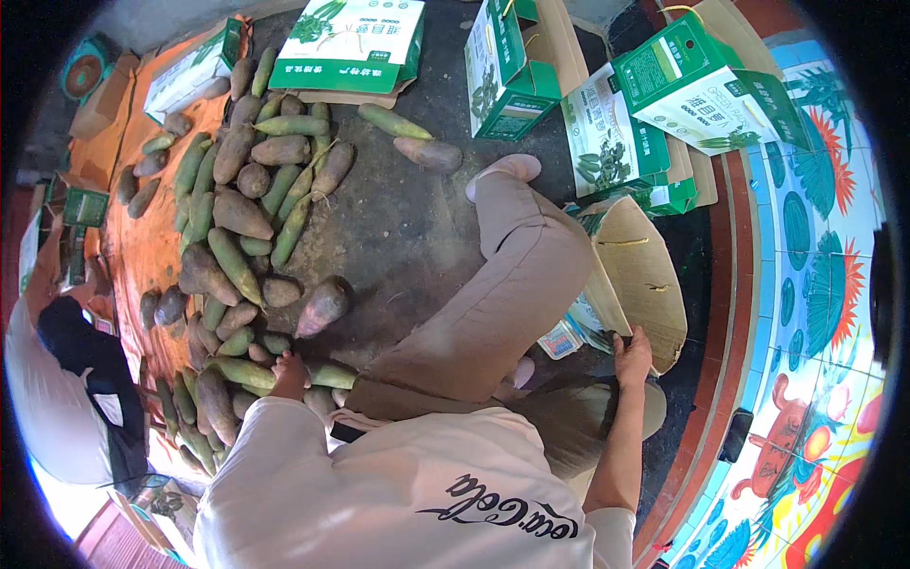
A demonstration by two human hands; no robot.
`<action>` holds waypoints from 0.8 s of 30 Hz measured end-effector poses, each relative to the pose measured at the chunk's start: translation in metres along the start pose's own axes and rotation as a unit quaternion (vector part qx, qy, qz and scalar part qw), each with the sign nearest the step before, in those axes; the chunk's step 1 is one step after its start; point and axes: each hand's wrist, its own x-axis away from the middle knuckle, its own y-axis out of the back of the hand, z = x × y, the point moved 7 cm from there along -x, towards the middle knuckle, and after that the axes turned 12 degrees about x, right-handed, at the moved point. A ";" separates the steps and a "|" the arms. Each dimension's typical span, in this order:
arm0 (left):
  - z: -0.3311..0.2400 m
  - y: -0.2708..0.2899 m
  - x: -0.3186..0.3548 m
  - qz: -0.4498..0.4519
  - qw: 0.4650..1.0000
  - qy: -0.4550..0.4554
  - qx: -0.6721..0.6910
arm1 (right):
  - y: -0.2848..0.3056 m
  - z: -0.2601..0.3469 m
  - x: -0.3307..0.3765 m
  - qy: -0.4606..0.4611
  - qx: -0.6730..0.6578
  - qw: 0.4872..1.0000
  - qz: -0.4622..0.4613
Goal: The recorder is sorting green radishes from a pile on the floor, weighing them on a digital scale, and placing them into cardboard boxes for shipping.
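Low in the pile, my left hand [291,376] is closed over a long green radish [332,376]; its fingers are partly hidden. More green radishes [233,266] lie around it, mixed with dark purplish-brown roots [241,214]. One purplish root [323,305] with a pinkish end lies just beyond that hand. On the right, my right hand [633,356] grips the near edge of an open cardboard box [654,275]. The box stands tilted beside my bent leg, its brown inside showing.
Green and white cartons [351,43] stand at the back, with several more, such as an upright one [701,85], at the right. A small printed packet [561,339] lies beside my leg. A painted tile wall [806,284] bounds the right. Another person [66,379] handles a carton [81,204] at left.
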 end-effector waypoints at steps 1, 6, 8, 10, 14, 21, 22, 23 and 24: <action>0.001 0.004 0.003 0.002 0.999 0.002 -0.037 | 0.000 0.003 -0.001 0.005 0.003 1.000 -0.008; 0.016 -0.040 -0.062 -0.092 0.995 -0.020 -0.013 | 0.006 -0.001 0.001 -0.011 0.006 1.000 -0.006; 0.007 -0.036 -0.069 -0.125 0.991 -0.043 0.010 | 0.010 -0.005 0.004 -0.018 0.012 1.000 0.008; 0.048 -0.070 -0.101 -0.129 0.988 -0.077 -0.019 | 0.005 0.006 -0.004 -0.012 -0.009 1.000 0.010; 0.044 -0.074 -0.112 -0.062 0.980 -0.154 -0.112 | -0.001 0.009 -0.006 0.007 -0.021 1.000 -0.019; -0.010 -0.007 -0.011 0.091 0.972 -0.137 -0.165 | 0.003 0.003 0.002 0.003 -0.010 0.998 -0.056; -0.015 -0.001 -0.006 0.091 0.975 -0.169 -0.108 | 0.005 0.005 0.001 0.003 -0.004 0.999 -0.051; -0.022 0.008 0.002 0.085 0.975 -0.168 -0.114 | 0.005 0.005 0.002 0.002 0.004 0.999 -0.046; -0.033 0.019 0.016 0.081 0.973 -0.178 -0.120 | 0.004 0.003 0.002 -0.006 0.000 0.999 -0.048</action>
